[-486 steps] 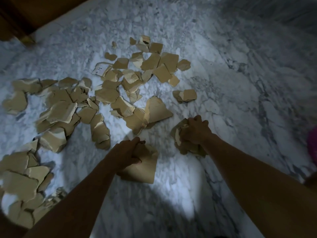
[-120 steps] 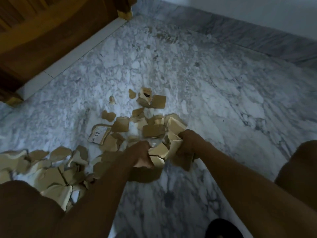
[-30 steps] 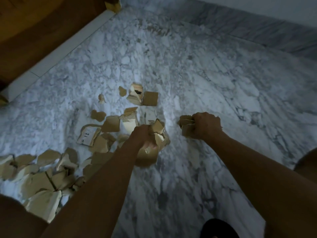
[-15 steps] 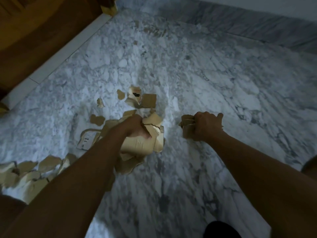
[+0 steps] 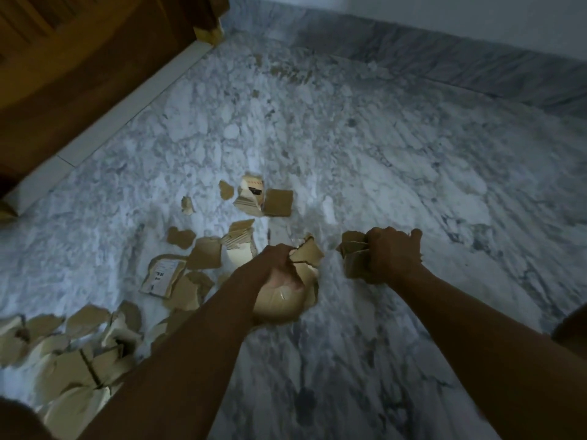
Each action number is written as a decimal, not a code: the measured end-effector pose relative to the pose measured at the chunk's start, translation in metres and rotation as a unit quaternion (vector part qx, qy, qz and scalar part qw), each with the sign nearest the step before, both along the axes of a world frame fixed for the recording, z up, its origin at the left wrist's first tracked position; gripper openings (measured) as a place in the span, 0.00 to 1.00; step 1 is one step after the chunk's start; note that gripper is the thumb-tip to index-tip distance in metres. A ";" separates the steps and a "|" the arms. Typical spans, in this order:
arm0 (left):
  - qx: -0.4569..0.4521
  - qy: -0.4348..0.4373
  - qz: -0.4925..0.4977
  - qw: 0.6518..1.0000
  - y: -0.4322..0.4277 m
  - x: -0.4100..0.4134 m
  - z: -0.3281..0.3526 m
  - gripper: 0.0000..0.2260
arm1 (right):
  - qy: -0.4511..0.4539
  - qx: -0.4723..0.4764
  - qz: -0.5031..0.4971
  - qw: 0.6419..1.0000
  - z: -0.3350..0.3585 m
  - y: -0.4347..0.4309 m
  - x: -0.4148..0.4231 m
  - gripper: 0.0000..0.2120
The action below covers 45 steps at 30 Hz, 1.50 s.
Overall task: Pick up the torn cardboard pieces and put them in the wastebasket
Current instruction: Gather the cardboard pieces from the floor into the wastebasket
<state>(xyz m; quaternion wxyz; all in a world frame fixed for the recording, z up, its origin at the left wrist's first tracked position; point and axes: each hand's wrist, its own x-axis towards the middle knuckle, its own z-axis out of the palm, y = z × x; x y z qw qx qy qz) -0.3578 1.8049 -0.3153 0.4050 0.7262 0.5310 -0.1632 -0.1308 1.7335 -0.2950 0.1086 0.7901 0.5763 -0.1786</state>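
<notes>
Torn brown cardboard pieces lie scattered on the marble floor. My left hand is closed around a bundle of cardboard pieces held just above the floor. To its right, my right hand grips a smaller wad of cardboard pieces. Loose pieces remain beyond my left hand: a piece with a white label, a printed scrap and a square piece farther away. A larger heap fills the lower left. No wastebasket is in view.
A wooden door with a white threshold strip runs along the upper left. A marble skirting and pale wall close off the far side. My knee shows at the right edge.
My left hand has shifted slightly right and toward me with its bundle, uncovering pieces that lie behind it. My right hand keeps its wad and has barely moved.
</notes>
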 end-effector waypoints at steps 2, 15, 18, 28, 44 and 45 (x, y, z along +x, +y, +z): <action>-0.008 -0.041 0.069 0.997 0.005 -0.007 0.014 0.23 | 0.007 0.000 -0.003 1.000 0.004 0.005 0.001 0.10; 0.141 -0.216 0.244 0.935 0.097 -0.088 0.039 0.35 | 0.437 0.019 -0.121 0.891 0.042 0.116 -0.050 0.19; 0.120 -0.242 0.252 0.929 0.104 -0.092 0.038 0.36 | 0.476 0.036 -0.149 0.866 0.045 0.116 -0.060 0.23; 0.131 -0.216 0.159 0.954 0.122 -0.050 0.085 0.39 | 0.522 0.096 -0.265 0.805 0.072 0.095 -0.049 0.37; -0.034 -0.050 0.095 0.994 0.189 -0.082 0.020 0.60 | 0.065 -0.038 0.000 0.997 0.027 0.122 -0.080 0.16; -0.032 -0.044 0.090 0.994 0.188 -0.079 0.013 0.62 | 0.043 -0.036 0.013 0.998 0.017 0.120 -0.085 0.16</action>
